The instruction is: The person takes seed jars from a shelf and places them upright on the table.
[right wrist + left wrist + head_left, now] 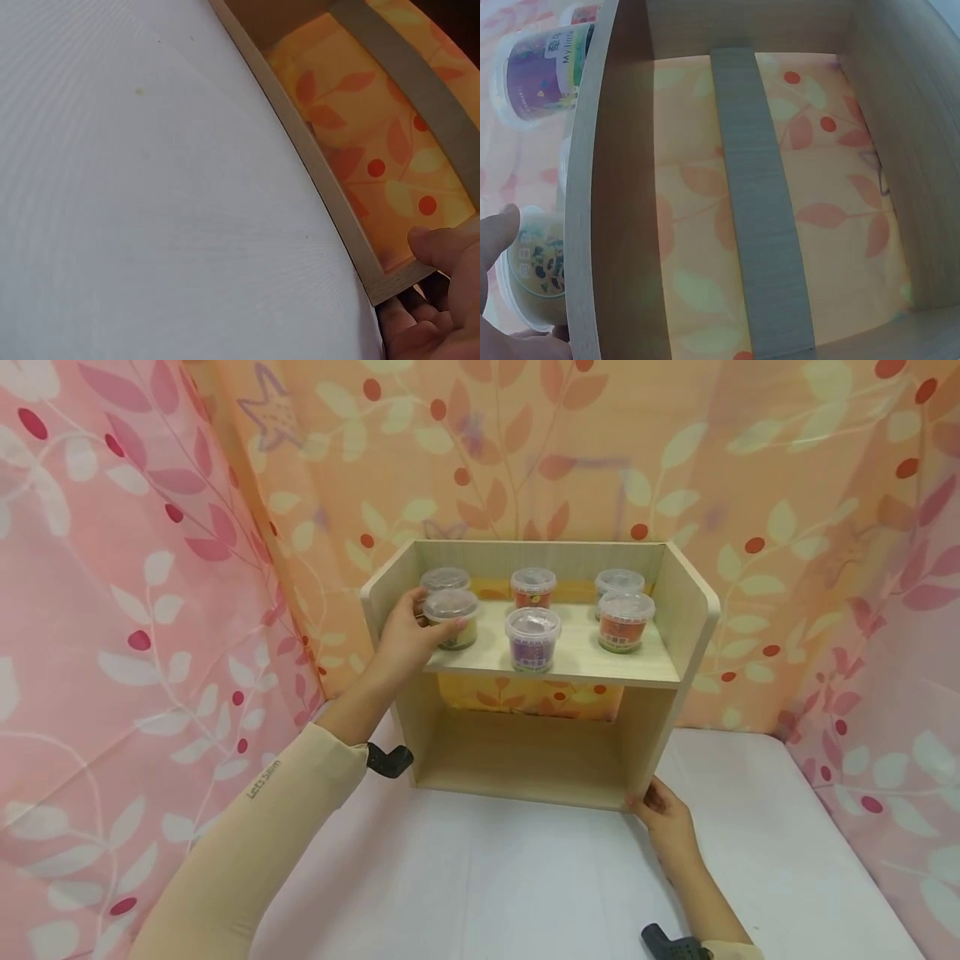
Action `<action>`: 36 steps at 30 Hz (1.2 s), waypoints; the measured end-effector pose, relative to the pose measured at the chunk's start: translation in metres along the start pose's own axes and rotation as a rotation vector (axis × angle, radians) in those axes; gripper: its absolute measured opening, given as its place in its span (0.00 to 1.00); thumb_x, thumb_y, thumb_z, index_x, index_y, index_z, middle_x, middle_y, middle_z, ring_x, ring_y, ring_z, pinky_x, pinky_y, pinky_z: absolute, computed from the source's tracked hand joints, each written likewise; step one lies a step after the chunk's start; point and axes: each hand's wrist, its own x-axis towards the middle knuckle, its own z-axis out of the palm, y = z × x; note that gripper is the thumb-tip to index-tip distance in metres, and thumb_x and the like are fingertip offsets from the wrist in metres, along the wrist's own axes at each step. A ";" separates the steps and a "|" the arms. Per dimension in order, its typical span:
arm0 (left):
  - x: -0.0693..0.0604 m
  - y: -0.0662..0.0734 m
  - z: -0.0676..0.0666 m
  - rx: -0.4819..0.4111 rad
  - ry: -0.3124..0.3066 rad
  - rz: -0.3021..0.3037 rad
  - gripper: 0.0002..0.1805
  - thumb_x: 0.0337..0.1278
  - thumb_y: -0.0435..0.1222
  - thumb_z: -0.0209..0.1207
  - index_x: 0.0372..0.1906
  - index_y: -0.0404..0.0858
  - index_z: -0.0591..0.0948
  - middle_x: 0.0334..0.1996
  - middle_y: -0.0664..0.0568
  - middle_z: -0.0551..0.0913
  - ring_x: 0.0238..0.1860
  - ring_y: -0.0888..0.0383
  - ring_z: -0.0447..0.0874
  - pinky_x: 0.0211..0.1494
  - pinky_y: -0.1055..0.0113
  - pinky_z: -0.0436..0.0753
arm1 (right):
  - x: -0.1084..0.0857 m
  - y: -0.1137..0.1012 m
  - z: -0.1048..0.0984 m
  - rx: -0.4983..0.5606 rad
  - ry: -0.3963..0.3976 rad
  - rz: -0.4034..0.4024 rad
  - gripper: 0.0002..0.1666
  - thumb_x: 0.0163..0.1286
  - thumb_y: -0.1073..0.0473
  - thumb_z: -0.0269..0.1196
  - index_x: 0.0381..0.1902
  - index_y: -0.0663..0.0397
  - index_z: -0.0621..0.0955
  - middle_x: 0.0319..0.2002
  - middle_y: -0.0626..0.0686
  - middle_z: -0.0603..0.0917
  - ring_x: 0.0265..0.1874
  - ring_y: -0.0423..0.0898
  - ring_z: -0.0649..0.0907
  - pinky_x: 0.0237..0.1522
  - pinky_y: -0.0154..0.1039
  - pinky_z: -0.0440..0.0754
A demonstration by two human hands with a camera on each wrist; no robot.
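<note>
On the upper board of a wooden shelf (pixel 570 670), my left hand (pixel 408 631) grips the front left cup (pixel 459 628), which has a clear lid and a pale yellow body. In the left wrist view, thumb and fingers curl round that cup (pixel 540 262) beside the board's edge. At the shelf's lower right corner, my right hand (pixel 666 818) holds the side panel. The right wrist view shows the thumb of this hand (pixel 442 300) on the panel's inner side, with the other fingers outside and beneath.
A purple cup (pixel 532 642) stands front centre, an orange-red cup (pixel 622 625) front right. Behind them are a red cup (pixel 533 593) and two more lidded cups. The shelf stands on a white-covered table (pixel 480 868), with floral curtains (pixel 750 527) behind and at both sides.
</note>
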 end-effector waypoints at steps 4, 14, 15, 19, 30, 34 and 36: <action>-0.002 0.000 0.001 -0.008 0.006 0.011 0.54 0.56 0.48 0.74 0.80 0.38 0.56 0.72 0.46 0.68 0.66 0.53 0.73 0.67 0.60 0.77 | 0.000 0.003 -0.001 -0.008 -0.010 0.007 0.45 0.74 0.58 0.66 0.80 0.63 0.57 0.76 0.69 0.64 0.74 0.62 0.68 0.51 0.14 0.73; -0.032 0.011 -0.010 -0.102 0.018 0.119 0.48 0.53 0.44 0.76 0.75 0.36 0.65 0.64 0.47 0.76 0.63 0.54 0.77 0.67 0.62 0.78 | -0.003 0.004 -0.001 -0.011 -0.006 0.002 0.45 0.74 0.56 0.66 0.80 0.63 0.58 0.75 0.68 0.64 0.74 0.62 0.67 0.51 0.14 0.73; -0.036 0.012 -0.012 -0.110 0.016 0.124 0.47 0.53 0.43 0.76 0.75 0.37 0.65 0.64 0.47 0.76 0.63 0.55 0.77 0.67 0.62 0.78 | -0.003 0.003 -0.001 -0.010 -0.004 0.000 0.45 0.74 0.56 0.66 0.80 0.63 0.58 0.75 0.68 0.64 0.74 0.62 0.68 0.52 0.14 0.73; -0.055 0.015 -0.023 -0.122 0.016 0.131 0.45 0.55 0.40 0.75 0.75 0.37 0.66 0.65 0.47 0.76 0.63 0.55 0.77 0.67 0.67 0.78 | -0.004 0.001 0.001 -0.010 0.004 0.000 0.45 0.74 0.55 0.66 0.80 0.62 0.59 0.75 0.68 0.65 0.73 0.63 0.68 0.51 0.14 0.73; -0.113 -0.023 -0.040 -0.158 -0.002 0.061 0.49 0.58 0.32 0.72 0.79 0.34 0.58 0.72 0.44 0.67 0.71 0.54 0.68 0.73 0.71 0.70 | -0.002 0.002 0.004 -0.014 -0.004 0.000 0.44 0.75 0.56 0.65 0.80 0.62 0.57 0.76 0.69 0.63 0.74 0.63 0.67 0.53 0.14 0.72; -0.128 -0.051 -0.038 -0.172 0.003 0.070 0.48 0.57 0.30 0.72 0.79 0.33 0.58 0.72 0.43 0.66 0.71 0.55 0.68 0.71 0.74 0.69 | -0.002 0.001 0.003 -0.030 0.003 -0.013 0.44 0.75 0.55 0.65 0.80 0.62 0.58 0.75 0.69 0.64 0.73 0.63 0.69 0.52 0.14 0.72; -0.134 -0.065 -0.036 -0.165 0.010 0.075 0.48 0.56 0.29 0.73 0.79 0.33 0.59 0.71 0.44 0.67 0.70 0.57 0.69 0.71 0.75 0.69 | -0.002 0.000 0.001 -0.038 0.004 -0.019 0.45 0.75 0.53 0.65 0.80 0.62 0.59 0.75 0.69 0.65 0.73 0.63 0.69 0.52 0.14 0.72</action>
